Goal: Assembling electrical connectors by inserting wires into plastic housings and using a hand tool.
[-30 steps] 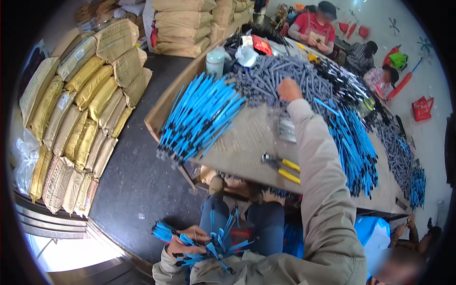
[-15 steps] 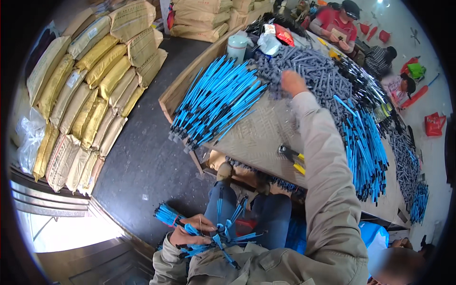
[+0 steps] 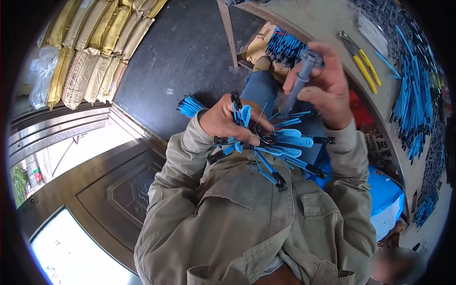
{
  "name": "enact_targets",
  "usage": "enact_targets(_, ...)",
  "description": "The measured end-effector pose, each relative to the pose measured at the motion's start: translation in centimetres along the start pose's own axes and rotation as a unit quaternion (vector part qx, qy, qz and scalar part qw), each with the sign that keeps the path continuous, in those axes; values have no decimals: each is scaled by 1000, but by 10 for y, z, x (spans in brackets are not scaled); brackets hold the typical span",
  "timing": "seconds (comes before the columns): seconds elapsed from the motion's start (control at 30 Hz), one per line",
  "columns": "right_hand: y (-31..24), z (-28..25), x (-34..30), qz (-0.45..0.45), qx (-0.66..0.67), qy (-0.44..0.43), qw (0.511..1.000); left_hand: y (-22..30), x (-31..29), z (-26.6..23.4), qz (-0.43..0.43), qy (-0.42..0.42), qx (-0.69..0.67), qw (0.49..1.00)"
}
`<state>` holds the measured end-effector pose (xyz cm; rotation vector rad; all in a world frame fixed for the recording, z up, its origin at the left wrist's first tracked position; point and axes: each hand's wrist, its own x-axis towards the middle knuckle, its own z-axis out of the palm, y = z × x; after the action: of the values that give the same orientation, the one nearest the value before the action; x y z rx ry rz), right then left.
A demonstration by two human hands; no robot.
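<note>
In front of my lap, my left hand (image 3: 232,121) is closed on a cluster of blue sticks with black ends (image 3: 289,138), which fan out in several directions. A thin wire (image 3: 262,114) rises from the middle of the cluster by the thumb. My right hand (image 3: 332,90) grips a grey ribbed plastic tube piece (image 3: 301,80) between thumb and fingers, with its wide flanged end up. The piece's lower end is blurred and hangs just above the cluster; whether it touches cannot be told.
Yellow-handled cutters (image 3: 364,69) lie on the table (image 3: 327,21), near a pile of blue sticks (image 3: 414,107). A tied bundle of blue sticks (image 3: 191,105) is on the dark floor beyond my left hand. Sacks (image 3: 88,73) are stacked at far left. A blue bag (image 3: 384,194) stands right.
My right hand has come back from the grey pile on the table to my lap, now with a grey tube piece. The view has tipped downward. My left hand keeps the blue sticks.
</note>
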<state>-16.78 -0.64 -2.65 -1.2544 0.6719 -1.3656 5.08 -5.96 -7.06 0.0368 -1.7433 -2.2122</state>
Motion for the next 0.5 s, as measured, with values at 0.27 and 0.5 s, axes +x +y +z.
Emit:
enact_targets(0.27,23,25,-33,-39,50,-104,993,-3,-17,17,-80,55,10,995)
enact_targets(0.5,26,18,-39,-23,64,-71,995,-2,-18,22,-26,81,27,996)
